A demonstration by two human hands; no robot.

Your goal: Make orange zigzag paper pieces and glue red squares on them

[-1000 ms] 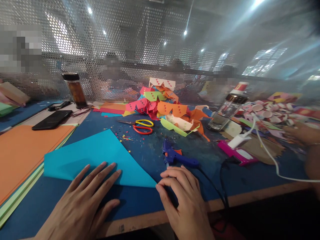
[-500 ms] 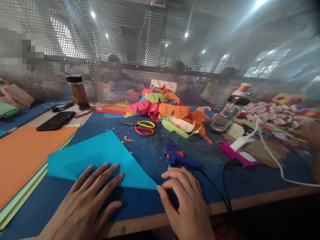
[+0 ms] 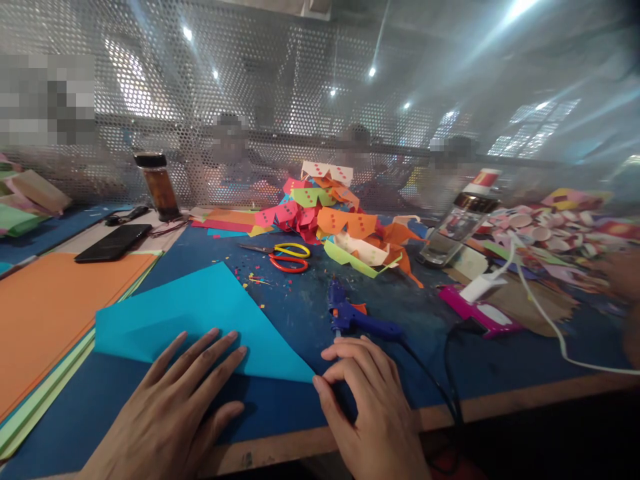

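A folded turquoise paper sheet (image 3: 200, 313) lies as a triangle on the blue table (image 3: 450, 360). My left hand (image 3: 175, 407) rests flat on its near folded edge, fingers spread, open. My right hand (image 3: 370, 407) sits at the sheet's right tip; its fingers are curled and the thumb and fingertips press the point down. Just beyond that hand lies a blue glue gun (image 3: 357, 317) with a black cord (image 3: 445, 387).
A stack of orange and green sheets (image 3: 45, 313) lies to the left, with a black phone (image 3: 113, 242) and a dark jar (image 3: 156, 185) behind. Scissors (image 3: 283, 255) and a heap of folded coloured paper pieces (image 3: 340, 223) lie mid-table. A clear bottle (image 3: 457, 220), a pink device (image 3: 477, 310) and a white cable (image 3: 545, 320) are on the right, where another person's hand (image 3: 625, 280) shows.
Both hands stay on the turquoise sheet with only slight shifts. The view has tilted a little, and the other person's hand at the right has drawn back.
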